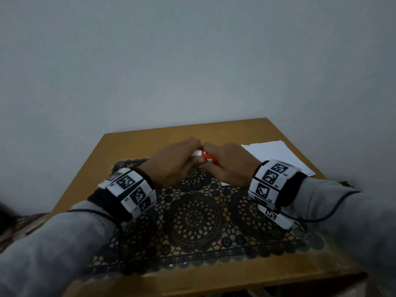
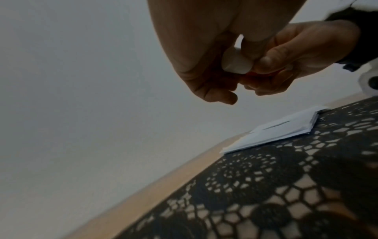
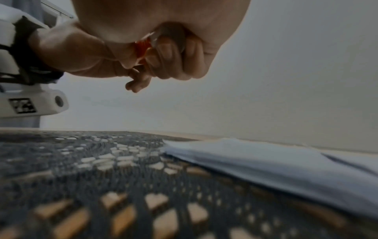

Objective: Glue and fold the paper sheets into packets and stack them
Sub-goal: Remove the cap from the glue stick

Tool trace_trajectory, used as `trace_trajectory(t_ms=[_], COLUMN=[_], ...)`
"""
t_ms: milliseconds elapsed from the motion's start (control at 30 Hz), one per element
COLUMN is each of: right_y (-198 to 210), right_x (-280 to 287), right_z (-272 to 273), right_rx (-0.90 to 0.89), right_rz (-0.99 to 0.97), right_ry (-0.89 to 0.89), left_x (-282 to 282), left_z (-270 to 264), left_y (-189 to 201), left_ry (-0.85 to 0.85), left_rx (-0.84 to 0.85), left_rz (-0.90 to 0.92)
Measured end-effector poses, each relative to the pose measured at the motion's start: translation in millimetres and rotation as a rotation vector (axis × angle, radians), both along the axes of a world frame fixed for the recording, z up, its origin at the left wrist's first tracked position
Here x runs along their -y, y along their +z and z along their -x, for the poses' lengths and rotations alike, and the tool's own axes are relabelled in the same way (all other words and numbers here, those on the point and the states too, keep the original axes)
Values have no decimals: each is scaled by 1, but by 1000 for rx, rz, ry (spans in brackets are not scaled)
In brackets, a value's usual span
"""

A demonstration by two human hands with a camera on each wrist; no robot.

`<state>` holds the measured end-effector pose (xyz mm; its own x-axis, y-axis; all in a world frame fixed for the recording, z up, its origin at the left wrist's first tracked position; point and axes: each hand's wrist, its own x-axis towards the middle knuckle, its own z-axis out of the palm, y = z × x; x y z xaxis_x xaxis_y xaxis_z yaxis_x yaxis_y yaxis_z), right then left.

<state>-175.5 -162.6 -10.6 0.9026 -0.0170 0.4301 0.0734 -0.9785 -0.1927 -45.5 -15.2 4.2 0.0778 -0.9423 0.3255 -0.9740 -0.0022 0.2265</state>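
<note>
The glue stick (image 1: 206, 157) is held level above the table's middle, long axis running hand to hand: the white cap (image 2: 235, 62) is pinched by the left hand (image 1: 174, 161), the red body clenched by the right hand (image 1: 229, 166); the sheets (image 1: 276, 155) lie by the right edge, nearer the right hand

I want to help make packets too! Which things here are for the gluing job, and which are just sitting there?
For the job:
- glue stick, gripped by the left hand and right hand
- paper sheets, stacked on the right

Just there:
- black lace mat
- wooden table
</note>
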Motion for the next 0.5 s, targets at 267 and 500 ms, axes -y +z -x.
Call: trace_trajectory(t_ms=[267,500], right_y=[17,43], right_x=[3,33], right_z=[7,18], right_rx=[150,77], right_rz=[281,-35], right_ry=[57,-145], left_x=[-6,-55], left_z=[4,-21], left_y=[32,71], left_ry=[58,196], left_rx=[-49,22], left_rz=[-173,5])
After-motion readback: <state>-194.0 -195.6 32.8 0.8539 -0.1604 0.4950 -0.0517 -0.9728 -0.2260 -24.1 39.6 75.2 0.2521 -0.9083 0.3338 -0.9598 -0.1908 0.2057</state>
